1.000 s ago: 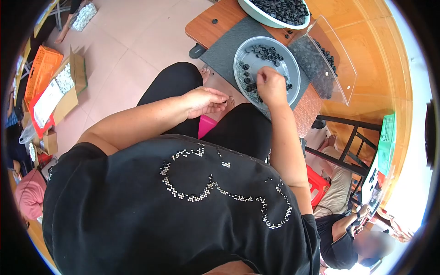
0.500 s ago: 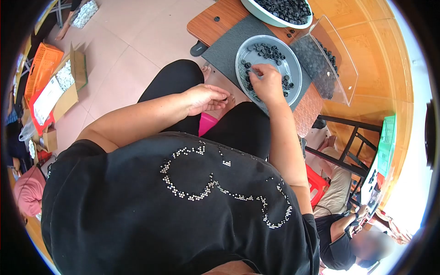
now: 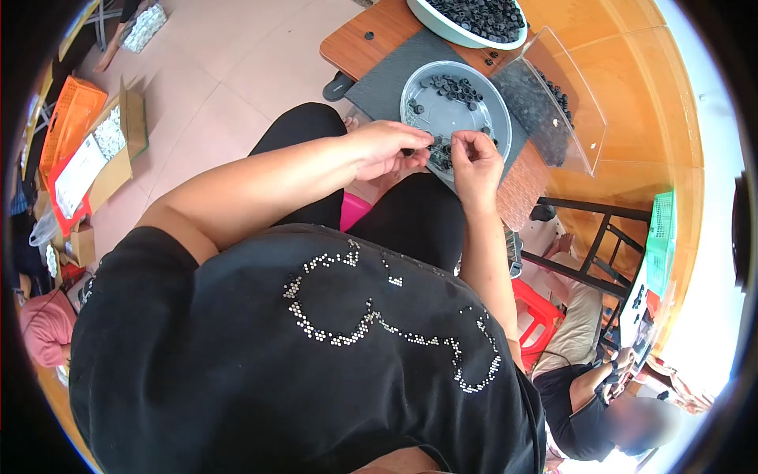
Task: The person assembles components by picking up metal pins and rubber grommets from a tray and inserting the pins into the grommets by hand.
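A round grey tub (image 3: 505,118) on a dark mat holds small black round parts (image 3: 454,88) and clear or greenish thin bits near its lower edge. My left hand (image 3: 388,150) is curled beside the tub's near left rim, with a small black part (image 3: 407,152) between its fingers. Over the tub's near edge is my right hand (image 3: 478,162), thumb and fingertips pinched together close to the left fingertips. Whatever that pinch holds is too small to make out.
Behind the tub, a pale basin (image 3: 450,33) is full of black parts. A clear tilted box (image 3: 553,103) stands to the right on the wooden table (image 3: 347,45). A co-worker (image 3: 580,407) sits at lower right near a red stool (image 3: 537,316). Cartons and an orange crate (image 3: 73,118) are left.
My right hand has moved from the tub's middle toward its near edge. My left hand has moved right and up to meet it, and a black part now shows in its fingers.
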Demonstrator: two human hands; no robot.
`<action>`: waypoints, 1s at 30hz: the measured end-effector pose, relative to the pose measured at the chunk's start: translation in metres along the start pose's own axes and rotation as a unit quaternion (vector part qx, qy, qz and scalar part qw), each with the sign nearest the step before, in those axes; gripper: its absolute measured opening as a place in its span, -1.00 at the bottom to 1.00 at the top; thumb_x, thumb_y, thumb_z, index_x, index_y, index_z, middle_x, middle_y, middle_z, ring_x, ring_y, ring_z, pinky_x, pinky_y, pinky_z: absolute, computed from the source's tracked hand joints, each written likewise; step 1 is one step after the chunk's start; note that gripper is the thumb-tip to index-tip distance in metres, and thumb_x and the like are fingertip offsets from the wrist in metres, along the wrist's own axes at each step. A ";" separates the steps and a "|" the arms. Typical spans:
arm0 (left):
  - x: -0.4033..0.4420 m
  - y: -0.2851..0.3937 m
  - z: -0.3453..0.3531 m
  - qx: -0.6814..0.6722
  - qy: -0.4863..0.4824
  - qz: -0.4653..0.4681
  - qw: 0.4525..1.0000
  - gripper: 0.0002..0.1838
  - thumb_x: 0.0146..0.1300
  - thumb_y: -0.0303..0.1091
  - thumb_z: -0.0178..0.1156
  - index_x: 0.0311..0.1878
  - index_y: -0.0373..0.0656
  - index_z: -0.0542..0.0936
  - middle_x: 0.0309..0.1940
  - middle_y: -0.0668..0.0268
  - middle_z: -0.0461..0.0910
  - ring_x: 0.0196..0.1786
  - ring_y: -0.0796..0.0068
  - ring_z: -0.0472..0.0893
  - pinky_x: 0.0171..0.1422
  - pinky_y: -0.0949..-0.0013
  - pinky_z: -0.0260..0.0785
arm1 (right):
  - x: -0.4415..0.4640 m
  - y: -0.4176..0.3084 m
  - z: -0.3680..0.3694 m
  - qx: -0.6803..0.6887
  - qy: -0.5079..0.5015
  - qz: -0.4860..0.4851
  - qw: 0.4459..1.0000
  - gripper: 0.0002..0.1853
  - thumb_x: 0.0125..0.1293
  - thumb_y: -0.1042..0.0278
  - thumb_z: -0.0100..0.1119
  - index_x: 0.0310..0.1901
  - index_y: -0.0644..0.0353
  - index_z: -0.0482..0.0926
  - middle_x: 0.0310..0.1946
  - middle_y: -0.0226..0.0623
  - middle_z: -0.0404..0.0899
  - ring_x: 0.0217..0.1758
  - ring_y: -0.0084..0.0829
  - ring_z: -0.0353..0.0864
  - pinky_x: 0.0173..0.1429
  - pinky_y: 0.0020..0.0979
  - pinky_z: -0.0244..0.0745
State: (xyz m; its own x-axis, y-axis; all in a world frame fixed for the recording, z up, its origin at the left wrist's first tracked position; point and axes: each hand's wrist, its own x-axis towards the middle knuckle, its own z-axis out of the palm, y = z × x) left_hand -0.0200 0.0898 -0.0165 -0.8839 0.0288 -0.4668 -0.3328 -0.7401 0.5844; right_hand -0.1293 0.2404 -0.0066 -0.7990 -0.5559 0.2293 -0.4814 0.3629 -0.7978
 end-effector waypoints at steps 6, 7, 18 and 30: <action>0.006 0.006 -0.007 -0.047 0.037 0.023 0.998 -0.78 0.26 -0.46 0.05 -0.05 -0.28 0.52 -0.32 0.25 0.54 -0.26 0.48 0.55 -0.19 0.53 0.44 | -0.013 0.011 -0.017 -0.094 -0.013 -0.022 0.995 -0.94 0.05 0.56 0.22 -0.39 0.29 0.60 -0.49 -0.27 0.54 -0.48 -0.51 0.50 -0.31 -0.50 0.42; 0.003 0.005 -0.010 -0.046 0.044 0.018 0.998 -0.78 0.26 -0.46 0.04 -0.05 -0.27 0.53 -0.32 0.27 0.54 -0.26 0.49 0.55 -0.19 0.54 0.43 | -0.015 0.014 -0.020 -0.093 -0.030 -0.028 0.995 -0.94 0.04 0.56 0.22 -0.39 0.28 0.60 -0.48 -0.23 0.53 -0.47 -0.44 0.53 -0.30 -0.46 0.44; -0.023 -0.007 -0.009 0.003 0.070 -0.030 0.997 -0.74 0.26 -0.41 0.02 -0.01 -0.22 0.51 -0.29 0.31 0.54 -0.24 0.52 0.55 -0.16 0.51 0.41 | 0.022 0.004 -0.003 -0.191 -0.194 -0.164 0.948 -0.87 -0.02 0.57 0.21 -0.35 0.27 0.59 -0.37 -0.09 0.53 -0.21 -0.09 0.55 -0.09 -0.22 0.45; -0.014 -0.006 -0.005 0.023 0.029 -0.013 0.999 -0.70 0.29 -0.40 0.04 0.07 -0.27 0.46 -0.23 0.27 0.56 -0.23 0.54 0.55 -0.13 0.51 0.42 | 0.005 -0.012 -0.007 -0.047 -0.091 -0.053 0.993 -0.83 -0.03 0.59 0.26 -0.33 0.27 0.58 -0.37 -0.20 0.53 -0.35 -0.36 0.55 -0.25 -0.41 0.45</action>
State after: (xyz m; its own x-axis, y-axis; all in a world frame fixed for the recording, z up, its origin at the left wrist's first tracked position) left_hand -0.0041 0.0901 -0.0169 -0.8548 0.0083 -0.5189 -0.3716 -0.7078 0.6008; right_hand -0.1300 0.2389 0.0081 -0.6684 -0.7171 0.1977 -0.5972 0.3589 -0.7173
